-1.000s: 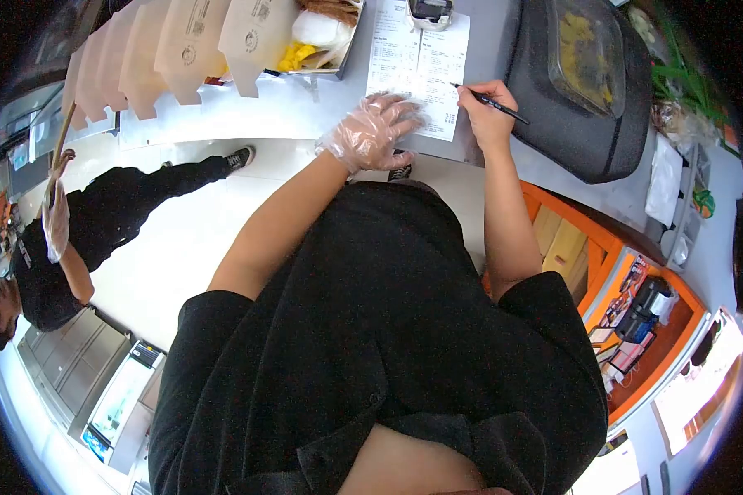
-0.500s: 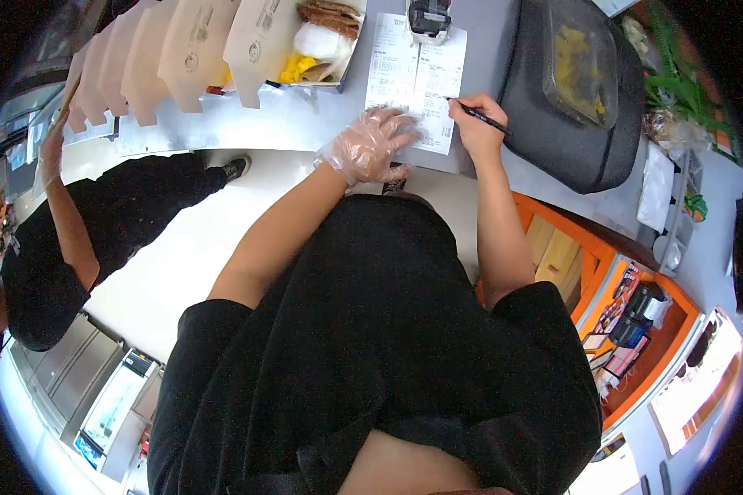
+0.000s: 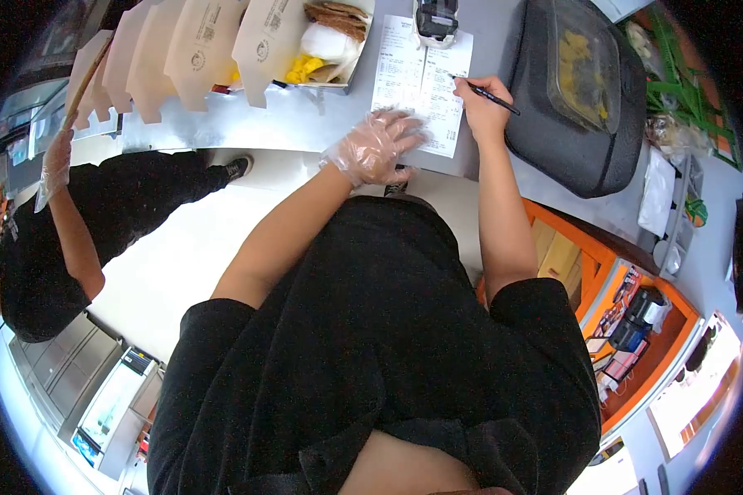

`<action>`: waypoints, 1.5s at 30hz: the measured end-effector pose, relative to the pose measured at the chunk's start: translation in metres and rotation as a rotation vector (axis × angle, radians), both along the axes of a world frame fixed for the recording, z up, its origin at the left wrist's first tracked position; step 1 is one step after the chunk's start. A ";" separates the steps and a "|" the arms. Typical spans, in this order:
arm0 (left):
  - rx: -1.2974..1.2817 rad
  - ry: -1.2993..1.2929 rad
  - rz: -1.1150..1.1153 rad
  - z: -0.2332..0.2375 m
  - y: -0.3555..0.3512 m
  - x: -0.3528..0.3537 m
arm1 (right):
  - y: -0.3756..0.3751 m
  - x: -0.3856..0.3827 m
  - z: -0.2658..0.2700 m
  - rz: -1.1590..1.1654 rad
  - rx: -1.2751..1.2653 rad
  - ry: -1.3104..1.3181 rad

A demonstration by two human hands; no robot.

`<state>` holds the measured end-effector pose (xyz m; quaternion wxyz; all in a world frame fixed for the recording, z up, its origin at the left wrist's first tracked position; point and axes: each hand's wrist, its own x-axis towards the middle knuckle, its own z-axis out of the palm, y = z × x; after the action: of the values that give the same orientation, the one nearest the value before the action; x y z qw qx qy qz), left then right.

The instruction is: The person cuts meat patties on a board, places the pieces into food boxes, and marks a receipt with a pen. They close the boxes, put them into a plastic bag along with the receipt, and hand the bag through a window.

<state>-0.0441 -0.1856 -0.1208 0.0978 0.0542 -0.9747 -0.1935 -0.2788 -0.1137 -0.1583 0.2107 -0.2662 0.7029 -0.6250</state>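
My left hand [image 3: 378, 147], in a clear plastic glove, rests with spread fingers at the lower left edge of the printed receipts [image 3: 442, 111]. Two paper strips lie side by side on the steel counter. My bare right hand [image 3: 485, 109] grips a black pen [image 3: 497, 101], its tip over the upper part of the right strip. At the receipts' top edge sits a small black device [image 3: 436, 21], partly cut off by the frame. Left of the papers stands an open food box [image 3: 338, 76] holding brown strips, a white item and yellow pieces.
Several tan paper boxes [image 3: 260, 49] stand in a row along the counter [image 3: 293, 124]. To the right are a black padded case [image 3: 545, 153] and a clear lidded container [image 3: 582, 66] on it. A co-worker's gloved hand [image 3: 55, 161] holds a long thin stick at far left. Orange shelving [image 3: 590, 272] is below.
My right hand and the pen have moved up along the right receipt. My left hand stays in place. The co-worker's hand at far left has shifted slightly right and down.
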 end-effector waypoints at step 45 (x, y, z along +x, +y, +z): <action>0.001 0.488 0.664 0.073 -0.081 0.049 | -0.152 0.072 0.102 0.521 0.194 0.851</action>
<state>0.0052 -0.2670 -0.0473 0.3831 0.3185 -0.8523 -0.1592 -0.2071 -0.2660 -0.0568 0.0784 -0.6428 0.6917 -0.3197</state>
